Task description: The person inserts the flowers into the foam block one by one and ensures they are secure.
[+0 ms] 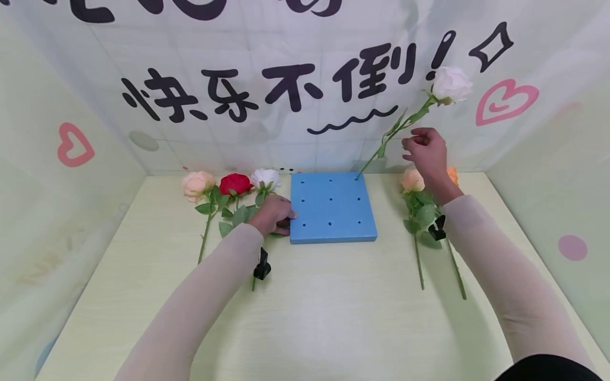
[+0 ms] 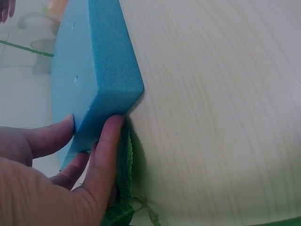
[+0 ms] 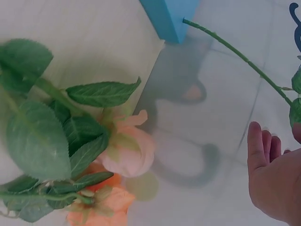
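A blue foam block point(image 1: 316, 211) with several small holes lies at the back of the table. My left hand point(image 1: 274, 216) holds its left edge, thumb on the top face and fingers point(image 2: 106, 157) against the side. One white rose point(image 1: 451, 84) leans to the right, its stem point(image 3: 235, 51) standing in the block's back right hole. Beside that stem is my right hand point(image 1: 426, 153), apart from it in the head view, with its fingers loosely bent and nothing in them. Part of the flower head lies outside the right wrist view.
Left of the block lie a peach rose point(image 1: 197, 185), a red rose point(image 1: 235, 183) and another white rose point(image 1: 265, 179), partly behind my left arm. On the right, a pink rose point(image 3: 127, 150) and an orange rose point(image 3: 106, 205) lie under my right arm. A printed cloth backdrop point(image 1: 238, 143) stands behind.
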{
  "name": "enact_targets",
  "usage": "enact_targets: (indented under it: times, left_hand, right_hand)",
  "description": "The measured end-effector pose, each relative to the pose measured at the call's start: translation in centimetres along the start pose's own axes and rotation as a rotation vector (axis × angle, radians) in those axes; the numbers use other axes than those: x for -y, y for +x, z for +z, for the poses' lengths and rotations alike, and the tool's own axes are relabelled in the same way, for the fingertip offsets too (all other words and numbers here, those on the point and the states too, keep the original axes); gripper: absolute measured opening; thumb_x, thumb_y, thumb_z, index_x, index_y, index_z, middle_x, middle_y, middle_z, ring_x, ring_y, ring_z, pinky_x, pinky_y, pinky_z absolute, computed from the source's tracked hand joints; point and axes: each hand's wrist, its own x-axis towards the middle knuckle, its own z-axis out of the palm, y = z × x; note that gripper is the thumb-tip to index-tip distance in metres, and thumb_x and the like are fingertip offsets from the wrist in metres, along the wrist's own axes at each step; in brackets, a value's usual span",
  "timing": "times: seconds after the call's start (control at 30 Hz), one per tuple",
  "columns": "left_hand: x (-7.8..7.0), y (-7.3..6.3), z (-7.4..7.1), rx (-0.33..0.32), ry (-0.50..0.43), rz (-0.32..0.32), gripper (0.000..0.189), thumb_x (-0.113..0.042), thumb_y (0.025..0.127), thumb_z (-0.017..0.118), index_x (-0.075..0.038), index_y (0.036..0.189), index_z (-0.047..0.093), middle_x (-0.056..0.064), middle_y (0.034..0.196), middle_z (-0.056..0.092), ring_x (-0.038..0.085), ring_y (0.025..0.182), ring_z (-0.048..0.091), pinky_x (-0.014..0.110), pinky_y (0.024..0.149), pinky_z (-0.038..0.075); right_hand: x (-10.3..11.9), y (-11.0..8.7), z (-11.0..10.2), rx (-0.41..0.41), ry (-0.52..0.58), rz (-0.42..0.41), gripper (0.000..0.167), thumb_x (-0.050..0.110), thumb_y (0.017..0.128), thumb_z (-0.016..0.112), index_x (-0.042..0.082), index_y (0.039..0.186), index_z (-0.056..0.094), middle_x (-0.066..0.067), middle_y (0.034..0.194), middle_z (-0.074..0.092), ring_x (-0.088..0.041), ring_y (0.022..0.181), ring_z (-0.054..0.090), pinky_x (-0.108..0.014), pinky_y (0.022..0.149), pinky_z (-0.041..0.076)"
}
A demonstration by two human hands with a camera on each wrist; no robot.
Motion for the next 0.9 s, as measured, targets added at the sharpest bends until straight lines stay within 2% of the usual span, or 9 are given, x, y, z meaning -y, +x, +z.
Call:
enact_targets:
  times: [0.43, 0.53, 0.73, 0.9]
  left_hand:
    - [-0.1, -0.1, 0.0, 0.001, 0.009, -0.003, 0.056, 0.0, 0.093, 0.061, -0.008, 0.146, 0.043, 0.018, 0.12, 0.055, 0.03, 0.105, 0.059, 0.043, 0.076, 0.06]
    - [-0.1, 0.0, 0.0, -0.002, 0.011, -0.005, 0.056, 0.0, 0.093, 0.061, -0.008, 0.146, 0.043, 0.018, 0.12, 0.056, 0.03, 0.105, 0.059, 0.043, 0.075, 0.06]
    - [-0.1, 0.0, 0.0, -0.002, 0.009, -0.006, 0.056, 0.0, 0.092, 0.061, -0.008, 0.145, 0.043, 0.019, 0.12, 0.057, 0.03, 0.105, 0.06, 0.042, 0.074, 0.06]
    - [-0.1, 0.0, 0.0, 0.003, 0.006, -0.003, 0.056, 0.001, 0.093, 0.061, -0.008, 0.145, 0.043, 0.019, 0.12, 0.057, 0.03, 0.105, 0.06, 0.044, 0.077, 0.06]
  right_hand:
    - [-1.0, -1.1, -2.4, 0.079, -0.19, 0.059, 0.051, 0.027, 0.096, 0.061, -0.003, 0.133, 0.045, 0.0, 0.1, 0.054, -0.006, 0.085, 0.059, -0.019, 0.067, 0.058]
    - [-1.0, -1.6, -2.7, 0.108, -0.231, 0.074, 0.053, 0.03, 0.096, 0.06, -0.003, 0.134, 0.044, -0.002, 0.103, 0.054, -0.007, 0.088, 0.059, -0.023, 0.07, 0.059]
    - [-1.2, -2.6, -3.5, 0.169, -0.291, 0.101, 0.054, 0.03, 0.097, 0.059, -0.004, 0.135, 0.043, -0.007, 0.109, 0.053, -0.019, 0.097, 0.06, -0.027, 0.073, 0.059]
    - [-1.4, -3.3, -3.9, 0.217, -0.307, 0.14, 0.055, 0.031, 0.098, 0.058, -0.005, 0.137, 0.042, -0.009, 0.112, 0.053, -0.014, 0.093, 0.06, -0.032, 0.075, 0.06]
